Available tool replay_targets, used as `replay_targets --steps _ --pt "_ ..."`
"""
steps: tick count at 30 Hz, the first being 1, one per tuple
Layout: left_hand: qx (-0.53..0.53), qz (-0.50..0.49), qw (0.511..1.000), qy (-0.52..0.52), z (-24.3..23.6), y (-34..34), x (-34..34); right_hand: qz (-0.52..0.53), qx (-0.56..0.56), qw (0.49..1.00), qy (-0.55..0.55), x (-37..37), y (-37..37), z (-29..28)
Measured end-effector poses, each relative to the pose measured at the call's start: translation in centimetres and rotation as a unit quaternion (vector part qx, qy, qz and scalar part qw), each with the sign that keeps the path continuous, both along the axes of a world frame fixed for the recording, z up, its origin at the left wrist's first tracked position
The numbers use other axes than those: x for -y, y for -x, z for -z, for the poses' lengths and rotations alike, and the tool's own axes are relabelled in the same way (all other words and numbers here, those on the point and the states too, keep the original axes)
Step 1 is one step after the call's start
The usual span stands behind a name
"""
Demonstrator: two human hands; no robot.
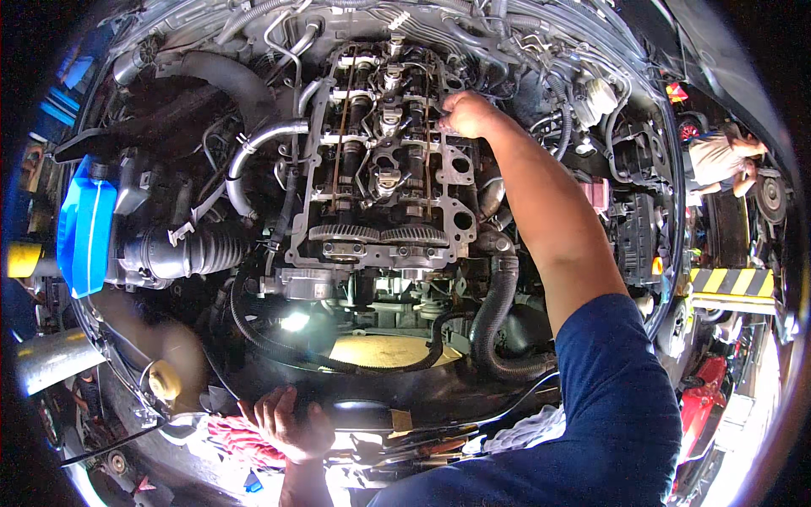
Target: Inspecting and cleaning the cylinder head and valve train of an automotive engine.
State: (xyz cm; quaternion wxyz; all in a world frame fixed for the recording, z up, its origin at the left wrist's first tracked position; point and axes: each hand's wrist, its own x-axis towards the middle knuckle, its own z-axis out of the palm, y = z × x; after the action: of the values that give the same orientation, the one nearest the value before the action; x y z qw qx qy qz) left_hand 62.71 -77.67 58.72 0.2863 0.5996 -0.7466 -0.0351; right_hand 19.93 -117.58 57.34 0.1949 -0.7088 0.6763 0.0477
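My right hand (469, 115) reaches to the far right side of the open cylinder head (463, 169). Its fingers are curled at the gasket edge near the round ports, and whatever they grip is hidden. Two camshafts (412, 156) run lengthwise in the head, with toothed gears (345, 233) at their near ends. Between the camshafts stands a row of injectors (388, 177). Low in the view, my left hand (291, 422) rests at the front edge of the engine bay, fingers spread and apparently holding nothing. A pink-red cloth (245, 441) lies beside it.
A blue jug (87, 228) stands at the left, near a ribbed intake duct (190, 252). A thick black hose (497, 317) curves down at the right front. A white cloth (528, 429) and tools lie along the front edge. Another person (722, 159) is at the far right.
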Motion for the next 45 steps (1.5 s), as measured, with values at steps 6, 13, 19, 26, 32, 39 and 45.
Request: replay_targets --steps 6,13,19,26,32,39,45 --pt "0.009 0.003 1.000 0.007 0.0 0.0 0.1 -0.032 -0.061 0.998 -0.014 0.7 0.2 0.0" --pt "0.040 -0.008 0.999 0.008 -0.5 0.3 0.2 -0.024 -0.023 0.997 0.063 0.8 1.2 1.6" --pt "0.017 -0.012 1.000 0.009 -0.1 0.2 0.1 0.027 0.057 0.998 0.031 0.2 2.3 1.0" --pt "0.025 -0.014 0.999 0.018 -0.5 0.5 0.4 -0.029 0.027 0.999 -0.022 -2.8 1.3 -0.8" --pt "0.011 -0.030 0.999 0.006 -0.1 0.2 0.1 -0.055 -0.144 0.985 -0.082 -7.4 -0.2 -4.4" --pt "0.020 -0.042 0.999 -0.007 0.1 0.3 -0.1 -0.084 -0.110 0.990 0.014 -4.9 2.7 -3.5" --pt "0.038 -0.024 0.999 -0.006 -0.3 0.3 0.1 -0.067 -0.099 0.988 0.098 -3.7 4.0 0.2"
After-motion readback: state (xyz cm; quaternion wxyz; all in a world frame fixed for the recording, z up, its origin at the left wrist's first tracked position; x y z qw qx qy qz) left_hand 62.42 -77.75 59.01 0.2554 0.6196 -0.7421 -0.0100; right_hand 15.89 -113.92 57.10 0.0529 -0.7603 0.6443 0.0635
